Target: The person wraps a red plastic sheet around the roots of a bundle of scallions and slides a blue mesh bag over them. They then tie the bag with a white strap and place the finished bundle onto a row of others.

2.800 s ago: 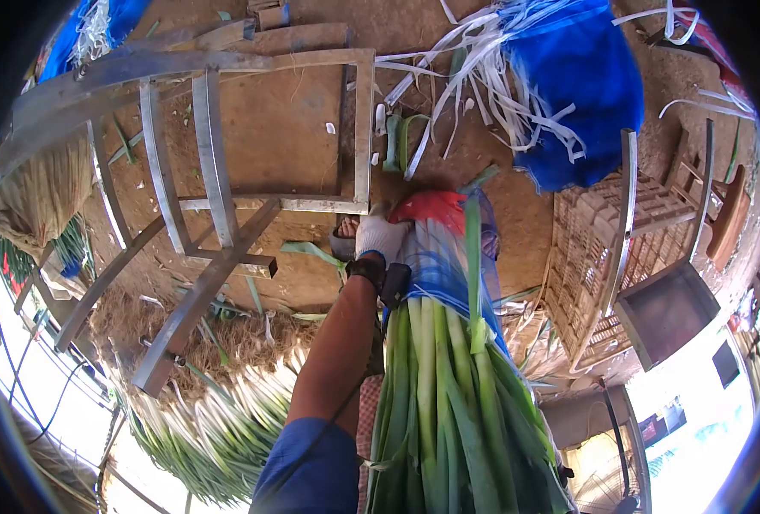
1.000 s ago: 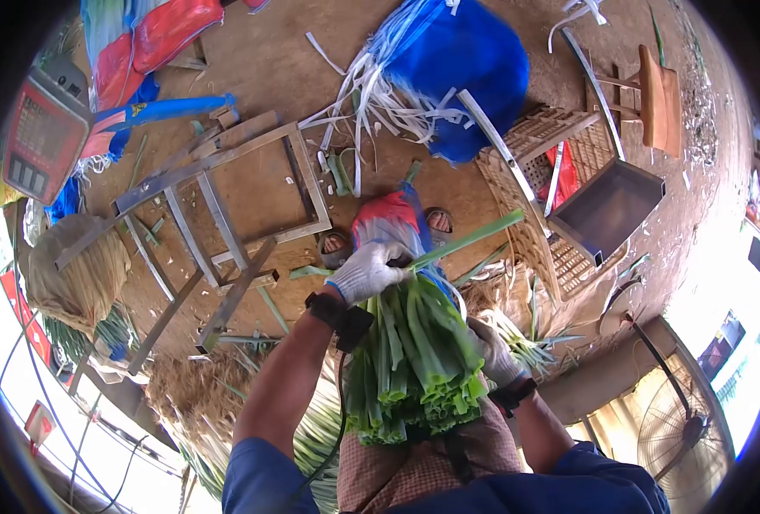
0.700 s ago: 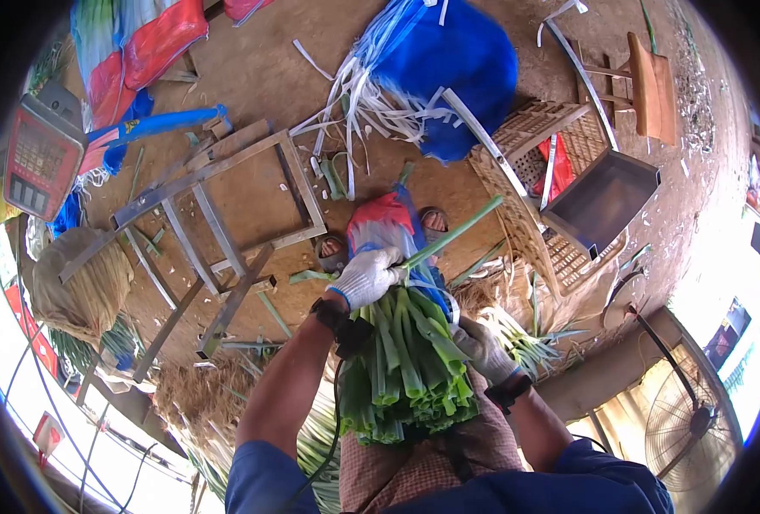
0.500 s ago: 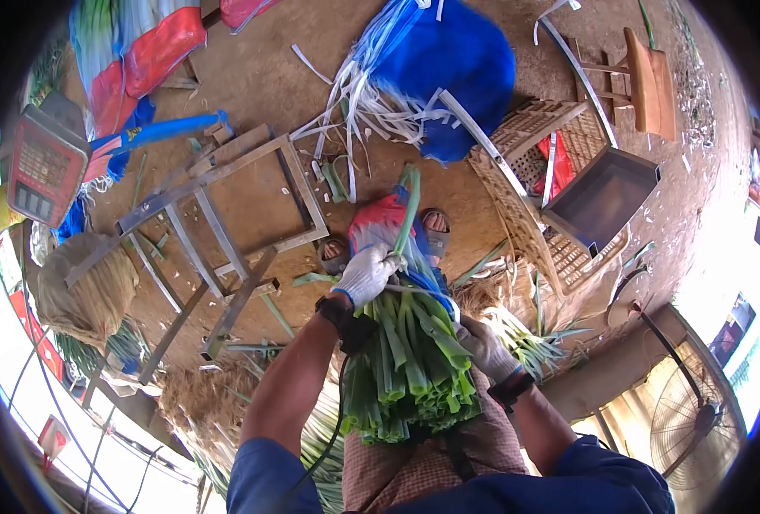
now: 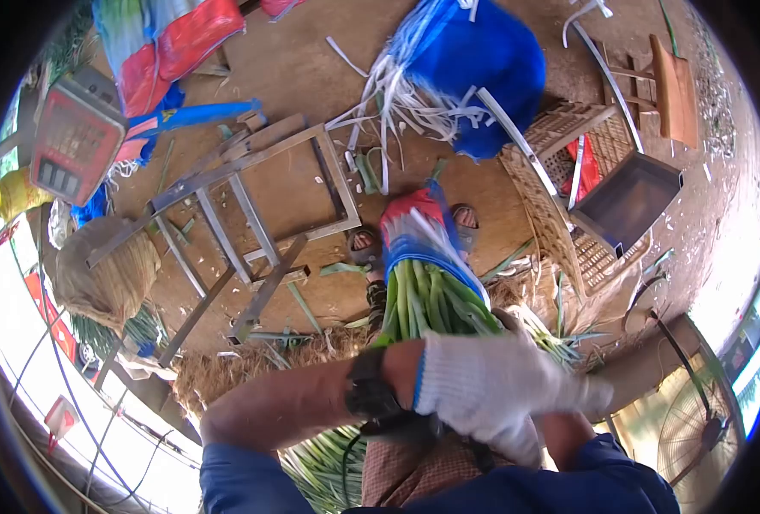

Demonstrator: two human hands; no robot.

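A bundle of long green onions (image 5: 436, 300) stands between the person's legs, its lower part in a plastic bag (image 5: 410, 218) of red, clear and blue. A pale strip lies against the bag. My left hand (image 5: 491, 385), in a white knitted glove, is reached across the body in front of the bundle's leafy end. Motion smears its fingers, so I cannot see whether they hold anything. My right forearm (image 5: 564, 433) shows at the lower right, while my right hand is hidden behind the left glove.
A metal frame (image 5: 251, 206) stands on the left, near a scale (image 5: 76, 141). A blue sheet (image 5: 491, 68) with white strips lies ahead. On the right are a woven basket (image 5: 534, 197), a dark tray (image 5: 628, 206) and a fan (image 5: 693, 428). More green onions (image 5: 324, 467) lie low left.
My left hand has left the bag's neck and swung down and right across the body. The right hand has gone out of sight behind it. The view has shifted slightly, moving the scene rightward.
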